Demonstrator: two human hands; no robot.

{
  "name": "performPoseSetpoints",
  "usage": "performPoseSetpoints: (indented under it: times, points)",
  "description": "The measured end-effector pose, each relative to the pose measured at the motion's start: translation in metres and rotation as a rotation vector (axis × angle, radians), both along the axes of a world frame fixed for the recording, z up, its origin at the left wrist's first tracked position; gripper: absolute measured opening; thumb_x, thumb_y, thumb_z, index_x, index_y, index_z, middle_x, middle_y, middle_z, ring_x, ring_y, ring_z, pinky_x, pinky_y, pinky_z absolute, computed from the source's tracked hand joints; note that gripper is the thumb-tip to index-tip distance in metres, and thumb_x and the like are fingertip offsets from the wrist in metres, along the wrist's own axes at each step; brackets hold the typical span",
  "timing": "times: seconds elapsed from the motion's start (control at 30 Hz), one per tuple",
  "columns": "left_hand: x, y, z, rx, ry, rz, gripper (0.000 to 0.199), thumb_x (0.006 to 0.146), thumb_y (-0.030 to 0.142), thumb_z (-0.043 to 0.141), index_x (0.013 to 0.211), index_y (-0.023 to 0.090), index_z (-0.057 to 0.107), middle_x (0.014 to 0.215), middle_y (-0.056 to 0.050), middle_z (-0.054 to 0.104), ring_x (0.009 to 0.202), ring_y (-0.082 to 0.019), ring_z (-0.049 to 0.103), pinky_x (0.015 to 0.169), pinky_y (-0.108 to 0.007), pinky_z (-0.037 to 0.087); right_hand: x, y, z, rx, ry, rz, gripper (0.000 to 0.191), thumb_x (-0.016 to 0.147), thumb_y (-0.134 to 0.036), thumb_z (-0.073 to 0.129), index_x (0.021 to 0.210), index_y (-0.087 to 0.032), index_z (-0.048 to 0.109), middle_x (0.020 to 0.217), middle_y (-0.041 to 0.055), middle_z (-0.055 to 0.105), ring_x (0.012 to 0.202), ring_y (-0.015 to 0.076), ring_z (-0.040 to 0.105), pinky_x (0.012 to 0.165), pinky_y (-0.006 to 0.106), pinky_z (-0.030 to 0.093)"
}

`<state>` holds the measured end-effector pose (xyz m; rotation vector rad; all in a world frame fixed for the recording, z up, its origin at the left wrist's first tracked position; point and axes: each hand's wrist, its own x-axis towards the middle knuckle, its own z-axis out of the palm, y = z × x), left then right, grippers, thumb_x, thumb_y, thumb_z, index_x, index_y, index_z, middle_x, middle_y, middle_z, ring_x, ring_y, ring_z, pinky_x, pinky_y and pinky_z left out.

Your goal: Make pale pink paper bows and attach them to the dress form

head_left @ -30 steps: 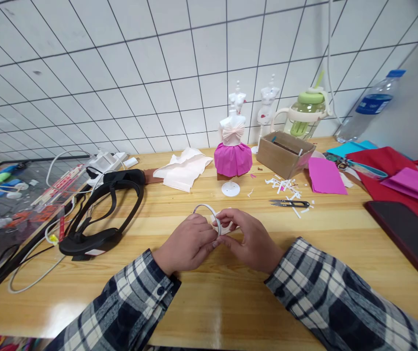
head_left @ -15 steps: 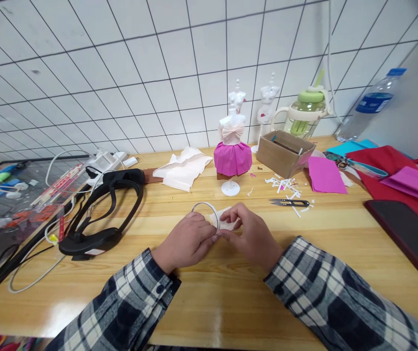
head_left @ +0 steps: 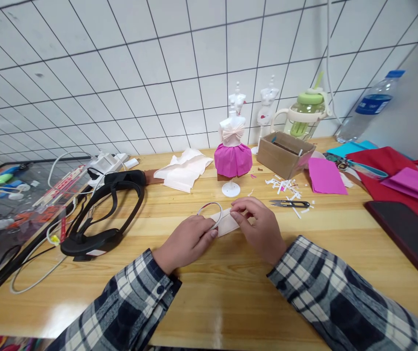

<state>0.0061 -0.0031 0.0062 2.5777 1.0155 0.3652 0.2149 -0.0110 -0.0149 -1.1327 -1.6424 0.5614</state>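
My left hand (head_left: 190, 239) is closed around a thin white ring (head_left: 220, 214), which looks like a narrow roll of tape, and the near end of a pale strip of paper (head_left: 227, 223) lies at its thumb. The fingers of my right hand (head_left: 258, 222) pinch the strip's other end. Beyond the hands stands a small white dress form (head_left: 232, 130) on a round base, wearing a pleated pale bow top and a magenta paper skirt (head_left: 232, 160). Just right of my right hand lie black thread snips (head_left: 289, 203).
White paper scraps (head_left: 282, 184) lie before a cardboard box (head_left: 285, 153). At right are magenta paper (head_left: 326, 176), red sheets (head_left: 380, 170) and a dark phone (head_left: 409, 239). A black headset strap (head_left: 102, 219), cables and crumpled pale paper (head_left: 184, 169) occupy the left. Bottles stand behind.
My right hand has moved slightly right, away from my left hand, and more of the pale strip shows between them. The white ring has tilted and shifted a little right.
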Motion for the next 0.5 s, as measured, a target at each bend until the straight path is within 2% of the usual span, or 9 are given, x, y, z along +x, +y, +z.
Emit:
performPoseSetpoints:
  times: [0.1,0.2,0.33,0.5]
  points:
    - [-0.001,0.000,0.000,0.021,-0.058,0.030,0.029,0.097,0.028,0.034,0.077,0.018,0.053,0.069,-0.002,0.056,0.068,-0.016,0.051,0.067,-0.029,0.039,0.002,0.001,0.000,-0.029,0.033,0.009,0.007,0.087,-0.025,0.059,0.084,-0.021,0.064,0.099,0.0074,0.067,0.089,0.0203,0.061,0.067,0.031,0.051]
    - [0.000,-0.001,0.000,0.012,-0.131,0.104,0.032,0.092,0.026,0.038,0.062,0.019,0.043,0.057,0.002,0.042,0.057,-0.013,0.042,0.059,-0.026,0.033,0.000,-0.002,0.001,0.024,0.012,0.070,0.006,0.088,-0.024,0.057,0.085,-0.021,0.061,0.100,0.0075,0.066,0.088,0.0196,0.060,0.069,0.032,0.050]
    - [0.001,-0.003,0.000,-0.137,-0.323,0.284,0.036,0.088,0.031,0.038,0.055,0.019,0.029,0.053,0.005,0.029,0.050,-0.009,0.031,0.051,-0.024,0.025,-0.004,-0.010,0.005,0.135,-0.011,0.147,0.006,0.091,-0.021,0.052,0.087,-0.021,0.057,0.105,0.0091,0.063,0.099,0.0210,0.059,0.076,0.034,0.050]
    - [0.004,-0.005,-0.001,-0.261,-0.486,0.409,0.037,0.084,0.034,0.040,0.052,0.020,0.029,0.051,0.004,0.027,0.050,-0.010,0.028,0.048,-0.024,0.023,-0.007,-0.018,0.007,0.246,-0.036,0.185,0.010,0.090,-0.015,0.051,0.089,-0.024,0.055,0.098,0.0065,0.063,0.097,0.0205,0.059,0.085,0.038,0.050]
